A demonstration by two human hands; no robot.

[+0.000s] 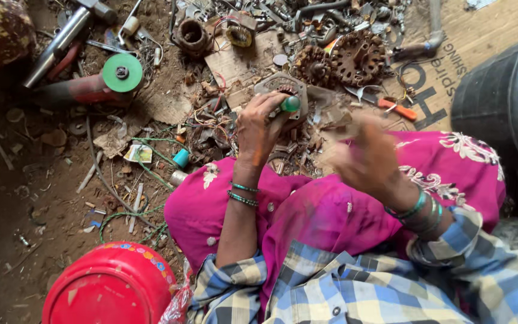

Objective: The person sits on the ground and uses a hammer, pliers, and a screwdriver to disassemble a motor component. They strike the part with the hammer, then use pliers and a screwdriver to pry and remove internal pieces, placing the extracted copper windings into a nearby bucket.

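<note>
My left hand (pixel 260 127) grips a screwdriver with a green-tipped handle (pixel 289 104), held upright over a flat grey metal motor part (pixel 283 85) on the ground among scrap. My right hand (pixel 364 157) hovers to the right of it, blurred by motion, above my pink-clad knee; what it holds, if anything, cannot be made out. Both wrists wear green bangles.
A red angle grinder with a green disc (pixel 121 73) lies at upper left. Rusty motor rotors (pixel 358 57), orange-handled pliers (pixel 398 110) and cardboard (pixel 469 42) lie ahead. A black tyre (pixel 499 96) stands right, a red container (pixel 112 288) at lower left.
</note>
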